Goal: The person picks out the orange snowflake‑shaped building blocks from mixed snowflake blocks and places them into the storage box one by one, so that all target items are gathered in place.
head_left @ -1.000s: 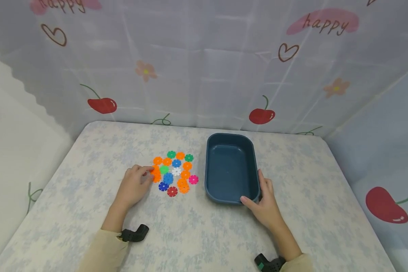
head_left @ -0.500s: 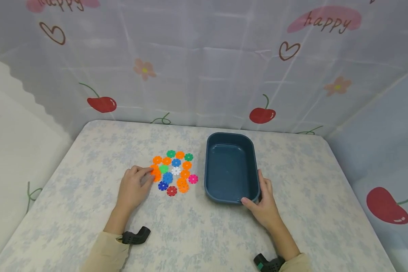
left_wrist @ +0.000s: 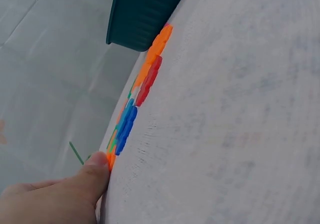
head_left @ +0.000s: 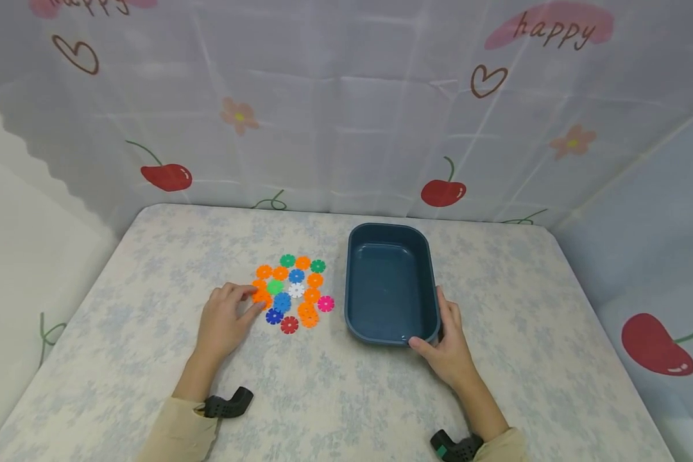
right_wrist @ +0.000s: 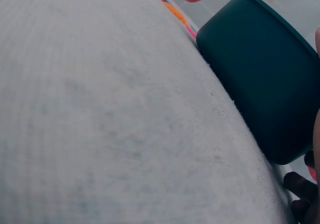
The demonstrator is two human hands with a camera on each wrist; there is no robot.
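Note:
Flat, notched plastic discs (head_left: 296, 291) in orange, green, blue, white, red and pink lie in a loose patch on the table, some overlapping. My left hand (head_left: 222, 321) is at the patch's left side, its thumb and forefinger touching orange discs (head_left: 261, 295). Whether they pinch one is unclear; in the left wrist view the thumb (left_wrist: 95, 171) covers the spot. To the right stands a dark blue rectangular plastic basin (head_left: 388, 340) with nothing inside. My right hand (head_left: 447, 350) grips its near right corner, thumb over the rim and fingers along the outer wall.
A pale patterned cloth covers the table (head_left: 335, 398). Behind it hangs a printed curtain (head_left: 323, 115) along the table's back edge, with a further curtain at the right side. Black wrist cameras (head_left: 229, 403) sit on both forearms.
The head view has shifted slightly. My left thumb and forefinger stand a little further apart at the orange discs. The right hand and basin stay in place.

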